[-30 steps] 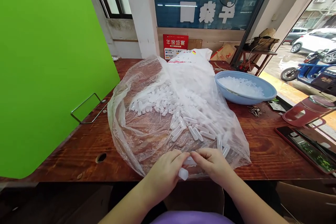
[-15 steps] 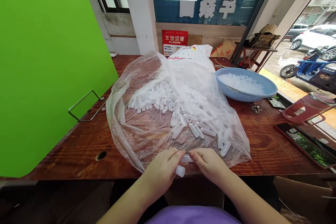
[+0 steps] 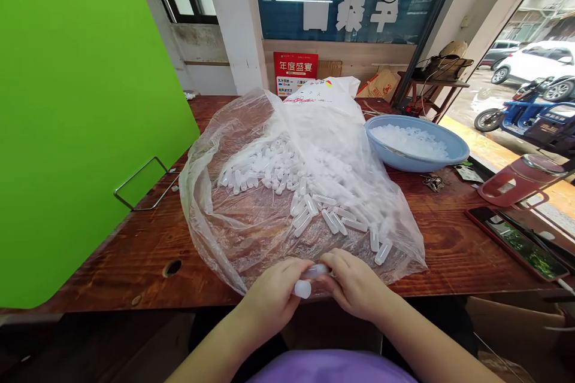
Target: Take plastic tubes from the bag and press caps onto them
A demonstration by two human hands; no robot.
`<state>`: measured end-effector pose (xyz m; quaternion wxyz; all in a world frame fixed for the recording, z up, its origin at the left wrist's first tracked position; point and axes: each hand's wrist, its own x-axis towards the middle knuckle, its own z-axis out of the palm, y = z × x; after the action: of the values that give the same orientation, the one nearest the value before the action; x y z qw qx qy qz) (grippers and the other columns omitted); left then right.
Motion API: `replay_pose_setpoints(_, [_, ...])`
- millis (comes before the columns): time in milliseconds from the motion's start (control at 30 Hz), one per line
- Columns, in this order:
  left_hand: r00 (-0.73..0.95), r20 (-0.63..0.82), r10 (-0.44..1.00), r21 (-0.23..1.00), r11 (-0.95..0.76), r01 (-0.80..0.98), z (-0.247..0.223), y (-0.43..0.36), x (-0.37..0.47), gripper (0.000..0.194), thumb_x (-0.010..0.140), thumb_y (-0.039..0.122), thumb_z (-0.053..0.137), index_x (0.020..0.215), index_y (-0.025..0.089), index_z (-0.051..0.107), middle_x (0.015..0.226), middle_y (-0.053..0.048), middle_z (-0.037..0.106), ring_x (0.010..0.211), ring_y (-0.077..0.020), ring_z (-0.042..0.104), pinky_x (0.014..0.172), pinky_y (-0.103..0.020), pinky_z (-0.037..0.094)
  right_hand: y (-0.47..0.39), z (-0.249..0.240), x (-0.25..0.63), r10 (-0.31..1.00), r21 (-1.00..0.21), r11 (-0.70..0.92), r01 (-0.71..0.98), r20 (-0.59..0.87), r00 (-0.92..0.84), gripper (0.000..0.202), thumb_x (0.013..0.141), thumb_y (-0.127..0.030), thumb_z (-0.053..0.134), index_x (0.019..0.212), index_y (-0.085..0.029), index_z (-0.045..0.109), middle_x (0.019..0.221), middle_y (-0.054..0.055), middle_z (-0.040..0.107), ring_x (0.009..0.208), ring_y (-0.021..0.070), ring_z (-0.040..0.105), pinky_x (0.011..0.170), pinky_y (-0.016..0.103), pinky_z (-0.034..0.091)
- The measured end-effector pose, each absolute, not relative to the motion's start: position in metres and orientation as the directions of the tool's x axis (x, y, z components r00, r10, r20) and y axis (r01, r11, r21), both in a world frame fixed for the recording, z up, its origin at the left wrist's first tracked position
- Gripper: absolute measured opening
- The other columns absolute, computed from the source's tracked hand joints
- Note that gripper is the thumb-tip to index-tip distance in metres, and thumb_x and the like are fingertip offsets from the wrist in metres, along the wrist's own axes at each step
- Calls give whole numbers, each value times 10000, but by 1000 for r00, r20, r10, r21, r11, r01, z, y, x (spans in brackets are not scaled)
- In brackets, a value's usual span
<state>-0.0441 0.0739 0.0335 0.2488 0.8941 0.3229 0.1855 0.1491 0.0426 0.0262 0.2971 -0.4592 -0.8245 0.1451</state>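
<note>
Near the table's front edge, my left hand is closed around small translucent plastic tubes; the round white end of one sticks out below its fingers. Another tube lies level between my two hands. My right hand pinches the right end of that tube with thumb and fingers. Just beyond the hands, a clear plastic bag lies open on the table, with many loose white tubes inside and a few near its mouth.
A blue basin of small translucent parts stands right of the bag. Farther right are keys, a pink cup and a phone. A green panel with a wire handle rises at the left on the wooden table.
My right hand has shifted its grip on the level tube, its fingers now higher and its thumb lower. The view has moved slightly.
</note>
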Motion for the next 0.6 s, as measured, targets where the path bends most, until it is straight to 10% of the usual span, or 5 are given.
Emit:
replay_pose_setpoints(333, [820, 69, 568, 611, -674, 416, 62, 70, -37, 262, 788, 81, 473, 1024, 171, 544, 936, -48, 639, 861, -177, 589, 769, -282, 474, 60, 38, 162, 521, -112, 814, 570, 573, -632, 383, 882, -391, 282, 585, -197, 428, 542, 12, 448, 525, 141, 360, 513, 280, 258])
replay_pose_setpoints(500, [795, 51, 605, 523, -694, 495, 58, 75, -40, 262, 764, 57, 473, 989, 166, 549, 953, -54, 634, 886, -192, 580, 788, -301, 462, 62, 26, 140, 852, -523, 523, 673, 286, -440, 405, 867, -388, 194, 530, -201, 319, 494, -11, 381, 477, 113, 346, 475, 247, 268])
replay_pose_setpoints(600, [745, -41, 666, 400, -672, 623, 51, 83, -43, 313, 753, 45, 457, 1033, 162, 534, 1006, -67, 632, 941, -218, 575, 826, -345, 452, 67, 25, 130, 910, -570, 398, 719, 147, -387, 465, 929, -300, 136, 558, -182, 391, 509, -15, 456, 466, 91, 418, 445, 196, 308])
